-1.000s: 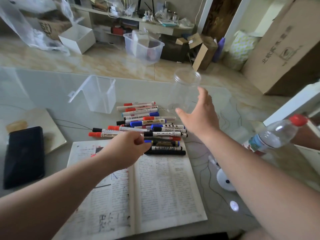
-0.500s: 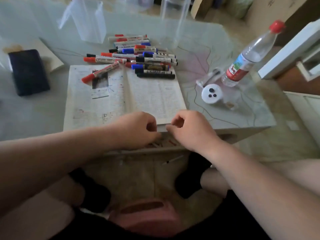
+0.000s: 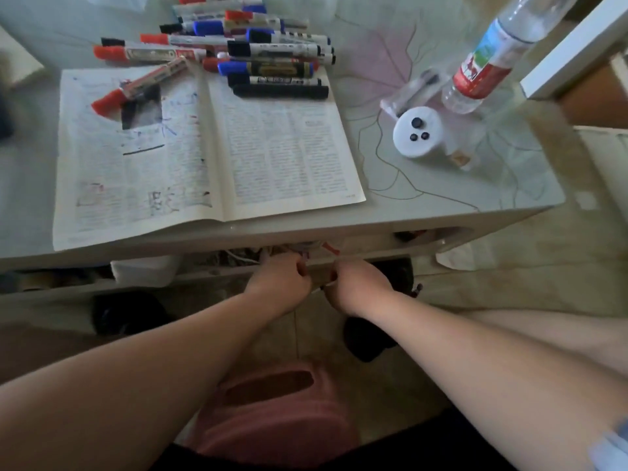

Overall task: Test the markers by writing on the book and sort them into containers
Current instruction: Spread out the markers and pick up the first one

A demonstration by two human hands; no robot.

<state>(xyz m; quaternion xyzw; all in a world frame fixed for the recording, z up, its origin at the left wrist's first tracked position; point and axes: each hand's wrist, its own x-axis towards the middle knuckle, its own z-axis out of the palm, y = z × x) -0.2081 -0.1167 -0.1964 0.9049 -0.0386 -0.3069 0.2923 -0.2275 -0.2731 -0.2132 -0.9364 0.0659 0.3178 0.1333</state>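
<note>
An open book (image 3: 278, 158) with pen scribbles on its left page lies on the table. A red-capped marker (image 3: 142, 86) rests on that page. Several red, blue and black markers (image 3: 272, 52) are piled just past the book. My left hand (image 3: 278, 283) and my right hand (image 3: 360, 287) are below the table's front edge, knuckles close together and fingers curled. A thin pale marker (image 3: 319, 289) shows in the gap between them, mostly hidden. The sorting containers are out of view.
A water bottle (image 3: 489, 59) with a red label stands at the right, beside a white round lid (image 3: 418, 134). The table's front edge (image 3: 441, 215) has a cluttered shelf beneath it. A pink slipper (image 3: 272, 413) lies on the floor by my legs.
Both hands came back from the marker pile and the far jar, met at the book's near edge, then dropped below the table edge. The view tilted further down.
</note>
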